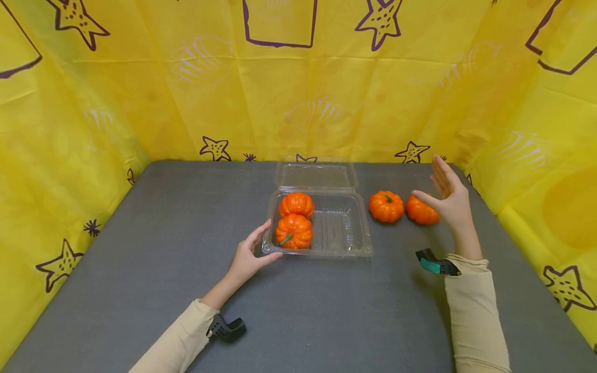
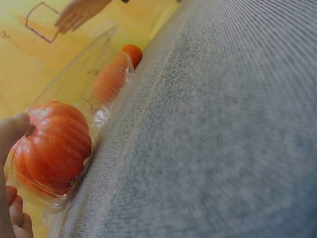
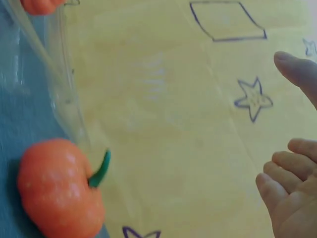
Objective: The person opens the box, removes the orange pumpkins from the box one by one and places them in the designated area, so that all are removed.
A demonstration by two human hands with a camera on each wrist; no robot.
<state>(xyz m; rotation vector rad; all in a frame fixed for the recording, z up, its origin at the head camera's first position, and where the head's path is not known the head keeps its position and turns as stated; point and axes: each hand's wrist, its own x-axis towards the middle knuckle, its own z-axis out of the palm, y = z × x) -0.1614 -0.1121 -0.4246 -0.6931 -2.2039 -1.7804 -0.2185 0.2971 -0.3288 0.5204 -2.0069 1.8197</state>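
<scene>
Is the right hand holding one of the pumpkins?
No, the right hand is open with straight fingers, raised beside the two loose pumpkins on the table and gripping neither.

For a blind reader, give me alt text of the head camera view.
Left hand touches an open clear box holding two pumpkins; open right hand hovers by two more pumpkins on a grey table.
</scene>
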